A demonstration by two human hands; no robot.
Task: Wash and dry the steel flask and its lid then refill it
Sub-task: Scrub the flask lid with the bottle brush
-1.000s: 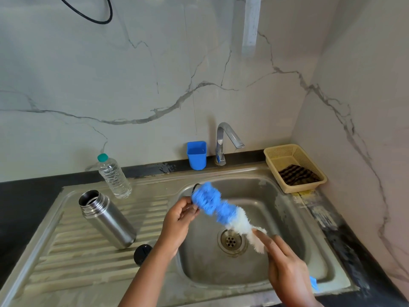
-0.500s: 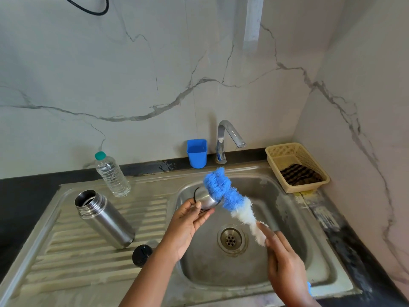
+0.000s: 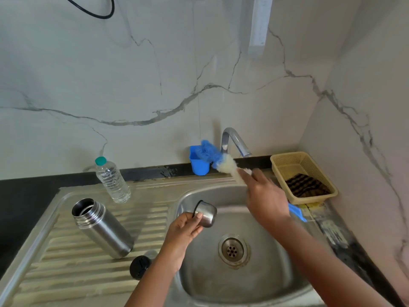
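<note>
The left hand [image 3: 184, 227] is raised over the left part of the sink [image 3: 276, 282], forearm coming up from the bottom edge. Its fingers and thumb are pinched on the rim of the steel cup lid [image 3: 205, 213], which is held tilted, mouth toward the upper left, above the basin and clear of its walls. Left of that grip the flask [image 3: 101, 227] is seen on the ribbed drainboard [image 3: 66, 262], open mouth up and uncapped, apart from the hand. A black cap [image 3: 140, 267] lies just below the flask, beside the left forearm. A water bottle [image 3: 111, 180] stands beyond the flask.

Right of the lid, the right hand [image 3: 266, 196] is stretched forward over the basin's back edge, motion-blurred. Its fingers are closed around the handle of the brush [image 3: 218, 159], whose blue and white head is pointed up-left in front of the blue cup [image 3: 198, 167] and the tap [image 3: 234, 141]. Whether the head touches either cannot be told. Right of this grip sits a basket [image 3: 309, 161] with a dark cloth [image 3: 306, 185]. Open basin lies between and below both hands, around the drain [image 3: 232, 250].
</note>
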